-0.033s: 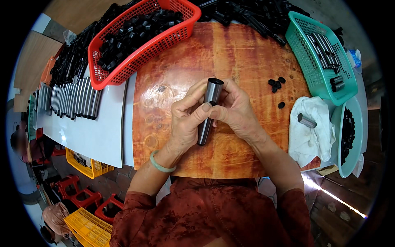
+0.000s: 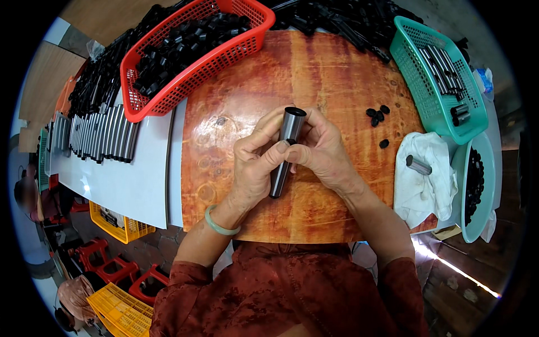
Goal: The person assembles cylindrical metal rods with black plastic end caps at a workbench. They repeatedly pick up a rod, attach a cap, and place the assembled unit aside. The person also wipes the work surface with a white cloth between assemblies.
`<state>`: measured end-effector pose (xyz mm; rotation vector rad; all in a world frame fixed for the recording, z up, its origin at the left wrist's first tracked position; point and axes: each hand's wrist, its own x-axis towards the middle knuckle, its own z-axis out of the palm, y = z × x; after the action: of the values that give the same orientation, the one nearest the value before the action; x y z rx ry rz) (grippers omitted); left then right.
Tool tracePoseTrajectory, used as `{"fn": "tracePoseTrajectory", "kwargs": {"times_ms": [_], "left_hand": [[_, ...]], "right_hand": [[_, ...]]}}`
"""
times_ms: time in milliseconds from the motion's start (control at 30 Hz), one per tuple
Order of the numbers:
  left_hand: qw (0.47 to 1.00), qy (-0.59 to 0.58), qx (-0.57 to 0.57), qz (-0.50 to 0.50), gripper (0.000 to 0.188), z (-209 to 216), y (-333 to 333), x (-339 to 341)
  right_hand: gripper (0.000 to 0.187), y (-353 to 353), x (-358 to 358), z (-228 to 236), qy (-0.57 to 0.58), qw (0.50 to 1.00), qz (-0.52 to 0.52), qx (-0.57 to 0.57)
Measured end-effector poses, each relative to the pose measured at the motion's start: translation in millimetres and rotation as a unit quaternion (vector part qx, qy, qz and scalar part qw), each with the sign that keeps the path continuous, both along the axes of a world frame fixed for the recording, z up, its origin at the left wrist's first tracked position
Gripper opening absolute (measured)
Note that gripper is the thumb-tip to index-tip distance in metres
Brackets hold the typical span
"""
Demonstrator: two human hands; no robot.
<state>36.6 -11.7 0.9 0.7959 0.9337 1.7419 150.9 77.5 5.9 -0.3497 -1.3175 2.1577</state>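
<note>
Glossy orange-brown wood, streaked and dotted with dark knots, forms the table [image 2: 331, 67] top. Over its near half, the left hand [image 2: 255, 157] and right hand [image 2: 323, 149] are curled, partly closed, around a smooth dark-gray metal tube [image 2: 293, 124] with a round black upper end. Both thumbs press on its middle, their tips almost meeting; they cover that part, so whether it is one piece cannot be told. It tilts slightly, between the palms. On the left wrist sits a smooth pale-green bangle [image 2: 223, 228].

Small black rounded caps [image 2: 379, 115] lie loose to the right, well apart from the hands. Nearer the right edge, a crumpled white cloth [image 2: 424, 194] carries a short gray tube [image 2: 418, 165], beside a pale-green plastic bowl [image 2: 471, 227] of black pieces. Behind it stands a teal lattice basket [image 2: 469, 126] holding shiny tubes. A red lattice basket [image 2: 196, 77], heaped with black parts, takes up the far left corner; past it, silver tubes [image 2: 106, 135] line up on a white board [image 2: 140, 194].
</note>
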Motion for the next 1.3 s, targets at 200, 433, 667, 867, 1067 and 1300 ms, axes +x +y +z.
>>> {"fn": "tracePoseTrajectory", "kwargs": {"times_ms": [200, 433, 667, 867, 1067, 1300], "left_hand": [[0.995, 0.072, 0.061, 0.027, 0.052, -4.4, 1.9, -3.0], [0.99, 0.123, 0.067, 0.005, 0.075, -7.5, -0.1, 0.4], [0.981, 0.19, 0.015, -0.041, 0.079, 11.1, -2.7, -0.8], [0.963, 0.264, 0.057, -0.018, 0.071, 9.6, -0.6, 2.0], [0.959, 0.28, 0.053, 0.004, 0.068, 9.0, -2.8, 4.7], [0.963, 0.266, 0.04, 0.02, 0.066, 11.6, -5.6, 7.1]], "right_hand": [[0.045, 3.3, 1.5, -3.6, -0.004, 0.997, 0.009, 0.079], [0.037, 4.8, 8.5, 12.4, -0.029, 0.986, 0.029, 0.161], [0.032, 0.4, 10.2, 16.5, -0.028, 0.985, 0.008, 0.17], [0.049, -4.3, 16.6, 11.6, -0.048, 0.987, 0.017, 0.155], [0.048, -6.1, 15.8, 6.8, -0.039, 0.979, -0.004, 0.198], [0.045, -11.0, 12.3, 7.8, -0.034, 0.981, -0.015, 0.191]]}}
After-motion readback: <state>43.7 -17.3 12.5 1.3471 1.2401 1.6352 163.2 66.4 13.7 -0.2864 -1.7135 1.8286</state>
